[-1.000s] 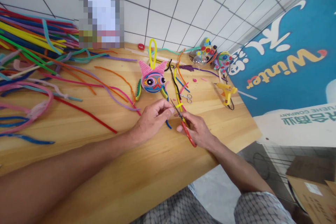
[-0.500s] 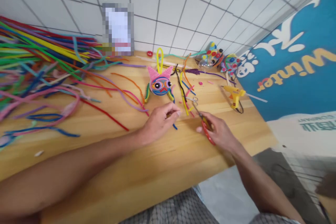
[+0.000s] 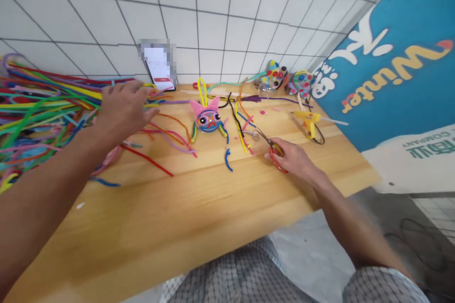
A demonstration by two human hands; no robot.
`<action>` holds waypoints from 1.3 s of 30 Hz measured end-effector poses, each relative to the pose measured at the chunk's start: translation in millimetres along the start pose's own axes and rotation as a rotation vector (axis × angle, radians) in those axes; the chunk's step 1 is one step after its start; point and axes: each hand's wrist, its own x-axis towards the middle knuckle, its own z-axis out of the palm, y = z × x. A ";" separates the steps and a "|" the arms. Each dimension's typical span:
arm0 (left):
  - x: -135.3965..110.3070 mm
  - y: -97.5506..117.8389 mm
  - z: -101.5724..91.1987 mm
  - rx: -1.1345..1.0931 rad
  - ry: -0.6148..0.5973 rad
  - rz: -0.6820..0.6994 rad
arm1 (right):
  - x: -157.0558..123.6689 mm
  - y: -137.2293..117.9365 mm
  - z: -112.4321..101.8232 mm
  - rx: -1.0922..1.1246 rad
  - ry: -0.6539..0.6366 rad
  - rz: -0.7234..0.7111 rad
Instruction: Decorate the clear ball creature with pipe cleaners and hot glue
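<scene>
My left hand is stretched out over the heap of coloured pipe cleaners, fingers apart; I cannot tell whether it touches them. Around red-handled scissors my right hand is closed, the blades pointing up and left above the table. Between the hands stands a pipe-cleaner figure with pink pointed ears, big round eyes, green-and-yellow side pieces and a yellow loop on top. Two short blue pipe cleaner pieces lie just right of and below it. Black and yellow strips lie beside the figure.
A phone leans against the tiled wall. Small scissors lie near the strips. To the right are a yellow glue gun and two dotted, colourful ornaments, one nearest the blue banner.
My left hand has moved left from in front of the figure to the pipe cleaner heap. The right hand still holds the scissors. My view has shifted slightly.
</scene>
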 end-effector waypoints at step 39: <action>-70.8 164.9 111.7 -0.881 -0.334 0.119 | 33.9 -56.9 24.1 -0.134 0.119 -0.582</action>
